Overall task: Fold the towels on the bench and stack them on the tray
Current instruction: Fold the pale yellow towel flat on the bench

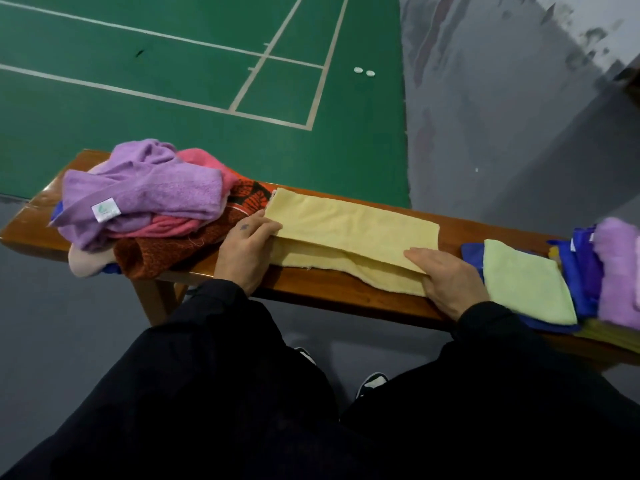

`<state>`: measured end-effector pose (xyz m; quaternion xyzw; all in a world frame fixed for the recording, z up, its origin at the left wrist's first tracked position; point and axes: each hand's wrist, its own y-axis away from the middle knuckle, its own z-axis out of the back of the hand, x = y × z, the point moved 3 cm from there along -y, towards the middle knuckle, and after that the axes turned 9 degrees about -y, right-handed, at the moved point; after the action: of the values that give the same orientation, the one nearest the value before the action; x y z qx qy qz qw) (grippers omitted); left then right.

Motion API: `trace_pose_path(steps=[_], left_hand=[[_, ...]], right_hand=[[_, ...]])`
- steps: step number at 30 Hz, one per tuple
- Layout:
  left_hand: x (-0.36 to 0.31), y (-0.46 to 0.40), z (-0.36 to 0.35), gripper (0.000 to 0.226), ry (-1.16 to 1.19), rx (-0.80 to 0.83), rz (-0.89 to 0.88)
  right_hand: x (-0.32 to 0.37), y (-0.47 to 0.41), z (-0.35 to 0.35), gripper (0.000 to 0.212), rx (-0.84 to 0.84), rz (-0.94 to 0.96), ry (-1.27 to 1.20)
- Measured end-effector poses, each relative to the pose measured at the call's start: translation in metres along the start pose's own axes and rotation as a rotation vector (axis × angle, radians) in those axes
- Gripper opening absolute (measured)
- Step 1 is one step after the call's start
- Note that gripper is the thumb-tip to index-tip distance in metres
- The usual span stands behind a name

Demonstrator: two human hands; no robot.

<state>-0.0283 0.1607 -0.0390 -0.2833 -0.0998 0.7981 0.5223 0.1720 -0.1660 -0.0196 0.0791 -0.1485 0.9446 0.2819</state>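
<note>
A pale yellow towel (349,230) lies lengthwise on the wooden bench (346,292), folded once along its length. My left hand (247,251) holds its left end, fingers on top of the folded layer. My right hand (446,278) holds the right end, fingers lying flat over the upper layer and the thumb hidden. A heap of unfolded towels (145,202), purple, pink and rust-red, sits at the bench's left end. At the right lies a folded light-green towel (526,282) on a blue one, with folded blue and purple towels (616,271) beside it. No tray is visible.
Beyond the bench is a green court floor (173,98) with white lines and two small white discs (363,71). Grey floor lies to the right. My dark-trousered legs and shoes (372,382) are below the bench's near edge.
</note>
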Motion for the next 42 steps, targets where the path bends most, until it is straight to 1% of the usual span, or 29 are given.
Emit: trace_pose_path(steps=[2, 3, 5, 7, 9, 12, 14, 16, 17, 20, 21, 23, 25, 27, 28, 29, 30, 32, 34, 36, 38, 40, 42], left_hand=[[0.004, 0.005, -0.004, 0.027, -0.086, 0.035, -0.141], [0.007, 0.008, -0.004, 0.028, -0.111, 0.052, -0.171], [0.009, 0.015, -0.002, 0.033, -0.111, 0.049, -0.166], [0.009, 0.02, 0.001, 0.036, -0.104, 0.057, -0.158], [0.005, 0.02, 0.004, 0.036, -0.13, 0.102, -0.196], [-0.002, 0.019, 0.01, 0.043, -0.197, 0.175, -0.249], [-0.012, 0.018, 0.009, 0.045, -0.231, 0.219, -0.327], [-0.02, 0.018, 0.002, 0.045, -0.2, 0.287, -0.392], [-0.021, 0.017, -0.002, 0.042, -0.172, 0.304, -0.399], [-0.024, 0.017, -0.002, 0.02, -0.116, 0.24, -0.375], [-0.027, 0.02, 0.0, 0.019, -0.147, 0.226, -0.377], [-0.034, 0.031, 0.005, 0.029, -0.269, 0.244, -0.38], [-0.046, 0.035, 0.01, 0.042, -0.386, 0.255, -0.332], [-0.063, 0.018, 0.01, 0.044, -0.411, 0.191, -0.262], [-0.074, 0.006, 0.006, 0.043, -0.389, 0.177, -0.241], [-0.085, -0.007, -0.001, 0.044, -0.367, 0.19, -0.238], [-0.095, -0.018, -0.01, 0.048, -0.354, 0.249, -0.241], [-0.102, -0.03, -0.035, 0.06, -0.361, 0.44, -0.215], [-0.092, -0.029, -0.054, 0.068, -0.379, 0.574, -0.113], [-0.079, -0.027, -0.059, 0.076, -0.385, 0.594, -0.043], [-0.075, -0.029, -0.061, 0.08, -0.393, 0.595, -0.053], [-0.077, -0.029, -0.062, 0.082, -0.397, 0.612, -0.052], [-0.072, -0.028, -0.062, 0.084, -0.387, 0.582, 0.014]], right_hand=[[-0.005, 0.013, -0.001, 0.057, 0.038, 0.066, 0.007], [-0.005, 0.018, -0.002, 0.059, 0.05, 0.074, 0.009], [-0.005, 0.023, -0.002, 0.063, 0.036, 0.063, -0.004], [-0.002, 0.027, -0.003, 0.058, 0.031, 0.079, -0.003], [0.004, 0.03, -0.005, 0.056, 0.057, 0.1, 0.0], [0.013, 0.028, -0.002, 0.058, 0.063, 0.093, -0.005], [0.021, 0.024, -0.004, 0.049, 0.054, 0.148, -0.028], [0.026, 0.025, -0.01, 0.039, 0.052, 0.201, -0.081], [0.026, 0.027, -0.014, 0.036, 0.044, 0.206, -0.116], [0.022, 0.038, -0.018, 0.032, 0.008, 0.181, -0.195], [0.021, 0.042, -0.016, 0.032, 0.001, 0.169, -0.211], [0.024, 0.047, -0.01, 0.032, -0.015, 0.127, -0.205], [0.035, 0.041, 0.0, 0.035, -0.055, 0.054, -0.154], [0.056, 0.017, 0.006, 0.041, -0.119, -0.013, -0.146], [0.068, 0.0, 0.006, 0.046, -0.112, -0.043, -0.162], [0.08, -0.018, 0.002, 0.05, -0.07, -0.074, -0.173], [0.091, -0.035, -0.005, 0.053, 0.002, -0.108, -0.173], [0.101, -0.059, -0.027, 0.057, 0.13, -0.163, -0.136], [0.096, -0.062, -0.047, 0.061, 0.225, -0.232, -0.08], [0.079, -0.05, -0.055, 0.068, 0.27, -0.291, -0.021], [0.062, -0.04, -0.054, 0.075, 0.272, -0.34, 0.014], [0.052, -0.03, -0.051, 0.077, 0.287, -0.372, 0.024], [0.047, -0.025, -0.048, 0.077, 0.281, -0.369, 0.027]])
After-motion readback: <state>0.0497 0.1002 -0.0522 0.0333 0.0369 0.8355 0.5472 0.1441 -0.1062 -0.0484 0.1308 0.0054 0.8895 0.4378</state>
